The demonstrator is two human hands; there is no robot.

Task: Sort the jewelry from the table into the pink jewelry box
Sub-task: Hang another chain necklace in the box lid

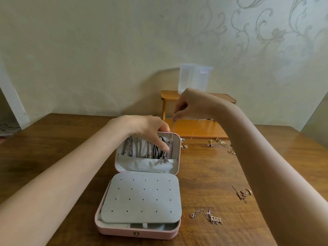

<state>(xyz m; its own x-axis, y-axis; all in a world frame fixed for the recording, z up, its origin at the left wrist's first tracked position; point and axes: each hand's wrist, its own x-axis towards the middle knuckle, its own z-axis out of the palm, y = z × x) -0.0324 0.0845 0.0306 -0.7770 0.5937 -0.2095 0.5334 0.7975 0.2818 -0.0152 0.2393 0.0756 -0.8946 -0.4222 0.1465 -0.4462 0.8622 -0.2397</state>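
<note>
head view looks down on my wooden table (pixel 53 157), the biggest thing here, with the pink jewelry box (pixel 138 229) open in the middle of it. its lid (pixel 174 139) stands up toward the wall so the necklaces already hung (pixel 138 148) inside drape into the grey pocket (pixel 142 165) below them. over the base lies a grey earring panel (pixel 142 197), dotted with holes and bare of studs.

my right hand (pixel 193 103) is raised above the lid's far right corner, fingertips pinched on the top of a thin silver chain (pixel 171 137), held high so it hangs straight rather than bunching. my left hand (pixel 145 128) reaches over the lid's top edge, fingers extended down against the hanging strands near that chain, i judge to steady it and keep it apart from its neighbours. whether it pinches anything i cannot tell.

behind the box sits an orange wooden stand (pixel 195 128) with a clear plastic container (pixel 195 79) on its upper shelf. loose pieces wait to my right: small gold earrings and rings (pixel 216 142) near the stand, a rose chain (pixel 242 194) by my right forearm, and a number pendant necklace (pixel 211 217) nearest me. the hung necklaces crowd the lid, so tangling is the likely snag.
</note>
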